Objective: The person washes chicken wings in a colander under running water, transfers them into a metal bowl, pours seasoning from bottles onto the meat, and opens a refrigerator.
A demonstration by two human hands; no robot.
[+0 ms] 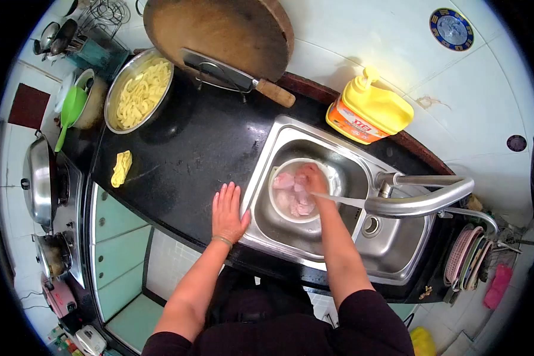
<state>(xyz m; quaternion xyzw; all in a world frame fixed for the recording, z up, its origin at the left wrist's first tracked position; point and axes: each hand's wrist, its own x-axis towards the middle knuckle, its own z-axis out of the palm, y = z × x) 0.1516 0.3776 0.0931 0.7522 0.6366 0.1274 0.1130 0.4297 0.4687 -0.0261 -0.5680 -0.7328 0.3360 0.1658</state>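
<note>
My left hand lies flat on the black countertop at the sink's left edge, fingers spread, holding nothing. In the left basin of the steel sink sits a white bowl with pink raw meat in cloudy water. My right hand reaches into the bowl at its right side, fingers bent down among the meat; what they grip is hidden. A stream of water runs from the faucet toward the bowl, passing at my right wrist.
A cleaver and round wooden board stand at the wall. A metal bowl of sliced yellow food and a yellow cloth are left. A yellow detergent bottle stands behind the sink; stacked plates are right.
</note>
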